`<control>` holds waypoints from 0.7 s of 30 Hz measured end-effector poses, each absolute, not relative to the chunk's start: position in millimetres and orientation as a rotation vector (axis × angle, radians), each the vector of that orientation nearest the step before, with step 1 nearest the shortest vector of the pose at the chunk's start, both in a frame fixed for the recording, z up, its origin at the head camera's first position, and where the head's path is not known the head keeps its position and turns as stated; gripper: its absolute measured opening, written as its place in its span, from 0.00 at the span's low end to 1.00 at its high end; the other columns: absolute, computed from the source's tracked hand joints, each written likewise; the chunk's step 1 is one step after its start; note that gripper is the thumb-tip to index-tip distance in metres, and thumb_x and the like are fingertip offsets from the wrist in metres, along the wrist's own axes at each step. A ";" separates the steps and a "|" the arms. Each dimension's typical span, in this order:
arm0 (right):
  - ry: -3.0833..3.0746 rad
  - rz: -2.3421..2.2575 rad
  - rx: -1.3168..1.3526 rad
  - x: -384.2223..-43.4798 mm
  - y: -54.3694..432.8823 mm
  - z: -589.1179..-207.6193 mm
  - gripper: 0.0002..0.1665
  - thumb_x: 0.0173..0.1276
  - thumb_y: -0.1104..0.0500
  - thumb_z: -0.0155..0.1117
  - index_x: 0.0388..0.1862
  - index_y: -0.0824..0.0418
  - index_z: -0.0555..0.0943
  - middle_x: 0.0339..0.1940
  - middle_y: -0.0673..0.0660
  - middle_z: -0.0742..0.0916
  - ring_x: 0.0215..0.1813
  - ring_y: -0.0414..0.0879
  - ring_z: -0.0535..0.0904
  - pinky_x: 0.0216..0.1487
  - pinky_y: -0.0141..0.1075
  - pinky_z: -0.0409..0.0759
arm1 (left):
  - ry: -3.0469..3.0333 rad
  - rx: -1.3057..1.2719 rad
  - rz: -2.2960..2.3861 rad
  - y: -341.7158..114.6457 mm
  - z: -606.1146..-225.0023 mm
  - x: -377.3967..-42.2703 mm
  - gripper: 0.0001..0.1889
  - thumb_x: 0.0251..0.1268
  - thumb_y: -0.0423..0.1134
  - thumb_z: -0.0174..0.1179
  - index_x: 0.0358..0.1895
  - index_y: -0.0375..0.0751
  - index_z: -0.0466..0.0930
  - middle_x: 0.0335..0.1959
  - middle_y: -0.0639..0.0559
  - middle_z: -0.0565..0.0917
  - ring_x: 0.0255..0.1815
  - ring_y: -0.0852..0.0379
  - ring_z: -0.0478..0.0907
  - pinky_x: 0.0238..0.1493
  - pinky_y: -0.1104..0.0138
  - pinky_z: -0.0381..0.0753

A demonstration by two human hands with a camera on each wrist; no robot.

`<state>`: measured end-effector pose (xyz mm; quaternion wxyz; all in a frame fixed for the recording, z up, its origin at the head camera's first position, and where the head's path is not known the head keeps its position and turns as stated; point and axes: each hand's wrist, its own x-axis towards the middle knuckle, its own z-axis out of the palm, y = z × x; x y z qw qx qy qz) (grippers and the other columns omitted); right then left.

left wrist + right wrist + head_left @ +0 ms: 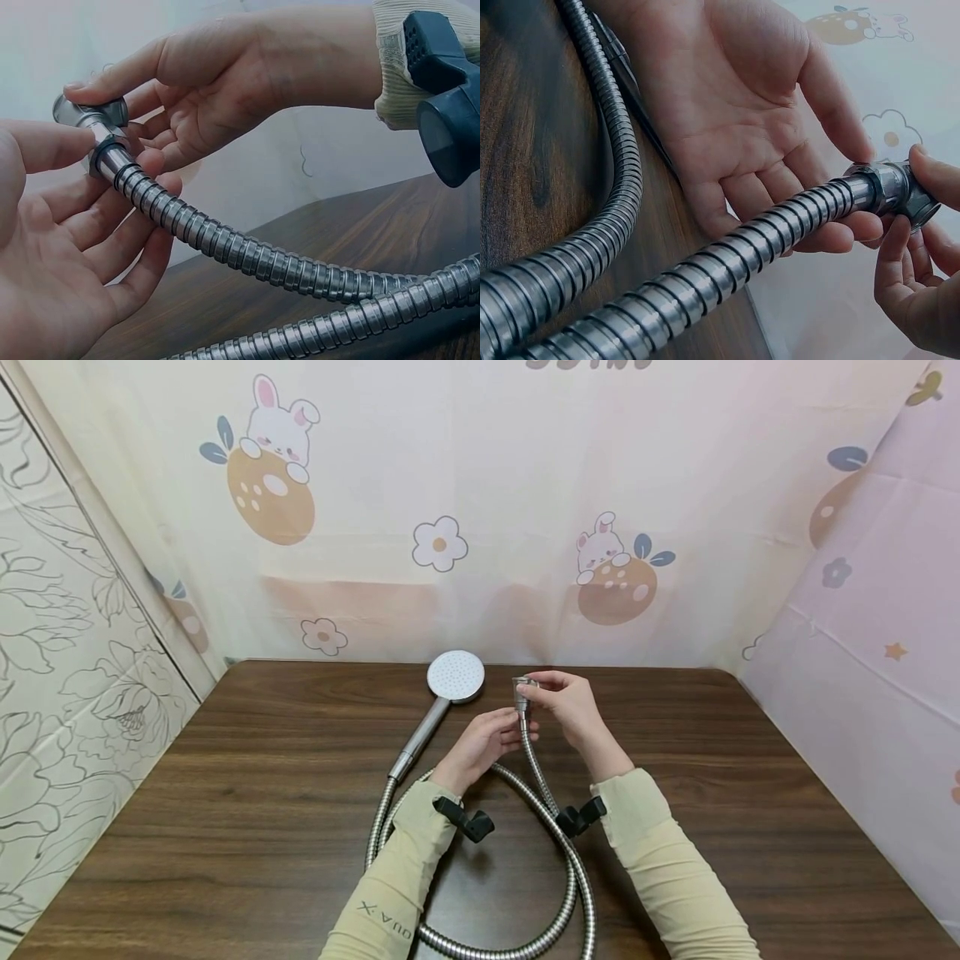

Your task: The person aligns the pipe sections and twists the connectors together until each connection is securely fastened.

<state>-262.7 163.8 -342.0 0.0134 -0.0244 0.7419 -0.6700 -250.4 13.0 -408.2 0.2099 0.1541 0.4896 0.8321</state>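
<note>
A ribbed metal shower hose point(534, 767) rises off the wooden table to a small shiny metal fitting point(114, 112) at its end. My left hand point(483, 745) holds the hose end from the left, its thumb and fingers at the hexagonal nut point(889, 187). From the other side my right hand point(572, 710) pinches the fitting between thumb and fingers. Nut and fitting meet end to end in both wrist views. Left of the hands lies a hand shower point(455, 675), its white spray face up and its handle point(420, 739) joined to the hose's other end.
Loops of the hose point(581, 893) lie on the dark wooden table point(225, 827) beneath and between my forearms. A patterned curtain point(495, 468) hangs behind the table's far edge, with more patterned sheeting at both sides. Each sleeve carries a black wrist camera point(465, 820).
</note>
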 end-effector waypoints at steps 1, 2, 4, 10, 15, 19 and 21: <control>2.314 -2.084 -0.076 -262.5 163.8 -342.0 0.26 0.54 0.60 0.69 0.49 0.72 0.76 0.30 0.49 0.80 0.32 0.39 0.76 0.39 0.32 0.76 | 1.360 0.427 2.314 13.0 -408.2 -250.3 0.15 0.69 0.36 0.44 0.54 0.31 0.69 0.33 0.54 0.84 0.39 0.59 0.81 0.52 0.60 0.72; 2.314 -2.082 -0.074 -262.1 163.8 -342.0 0.25 0.54 0.60 0.69 0.49 0.72 0.76 0.30 0.49 0.80 0.33 0.39 0.76 0.39 0.33 0.76 | 1.357 0.426 2.315 13.1 -408.4 -250.4 0.14 0.69 0.36 0.44 0.53 0.33 0.70 0.33 0.54 0.84 0.38 0.59 0.81 0.52 0.59 0.72; 2.314 -2.085 -0.066 -261.8 163.7 -342.0 0.24 0.54 0.60 0.69 0.48 0.71 0.77 0.30 0.50 0.80 0.33 0.39 0.76 0.40 0.34 0.76 | 1.353 0.426 2.317 13.1 -408.4 -250.3 0.12 0.69 0.36 0.44 0.50 0.36 0.72 0.33 0.54 0.84 0.38 0.59 0.81 0.53 0.58 0.71; 2.320 -2.085 -0.071 -261.1 164.1 -342.2 0.25 0.54 0.59 0.69 0.49 0.71 0.77 0.29 0.48 0.80 0.32 0.39 0.76 0.40 0.35 0.76 | 1.348 0.420 2.326 13.9 -407.6 -249.8 0.09 0.69 0.35 0.44 0.45 0.41 0.74 0.33 0.53 0.84 0.38 0.59 0.81 0.53 0.58 0.71; 2.327 -2.072 -0.068 -261.9 164.5 -343.2 0.25 0.54 0.59 0.69 0.49 0.71 0.77 0.29 0.47 0.80 0.33 0.39 0.75 0.39 0.34 0.75 | 1.346 0.421 2.330 14.5 -407.6 -249.5 0.08 0.69 0.33 0.44 0.41 0.44 0.74 0.34 0.53 0.84 0.38 0.59 0.81 0.50 0.60 0.72; 2.330 -2.073 -0.070 -263.2 164.7 -344.2 0.25 0.54 0.59 0.69 0.49 0.71 0.77 0.29 0.47 0.79 0.32 0.38 0.74 0.35 0.30 0.73 | 1.354 0.429 2.331 14.7 -407.7 -249.7 0.07 0.69 0.33 0.44 0.39 0.45 0.73 0.33 0.53 0.84 0.37 0.59 0.81 0.48 0.63 0.74; 2.331 -2.074 -0.074 -263.5 164.7 -344.4 0.25 0.54 0.59 0.69 0.49 0.71 0.77 0.28 0.47 0.79 0.32 0.38 0.73 0.33 0.29 0.72 | 1.356 0.433 2.332 14.7 -407.3 -249.6 0.06 0.69 0.33 0.45 0.39 0.45 0.73 0.33 0.53 0.83 0.37 0.59 0.81 0.46 0.63 0.74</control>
